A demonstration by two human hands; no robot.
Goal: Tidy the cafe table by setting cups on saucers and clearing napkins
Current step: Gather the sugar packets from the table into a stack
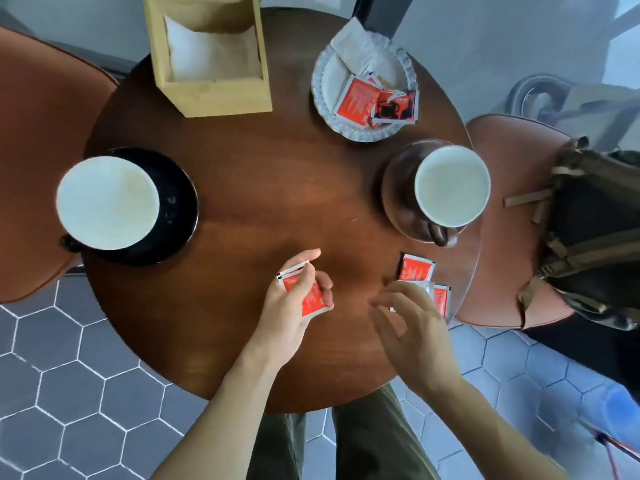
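Observation:
My left hand is shut on red sachets above the near part of the round wooden table. My right hand hovers with fingers apart over two more red sachets near the table's right edge, touching or just above the nearer one. A white-lined cup stands on a black saucer at the left. Another white-lined cup stands on a brown saucer at the right. A white scalloped plate at the back holds red sachets and torn white wrappers.
A wooden napkin box with white napkins stands at the back left. Brown chairs flank the table; the right chair carries a dark backpack. Grey hexagon floor tiles lie below.

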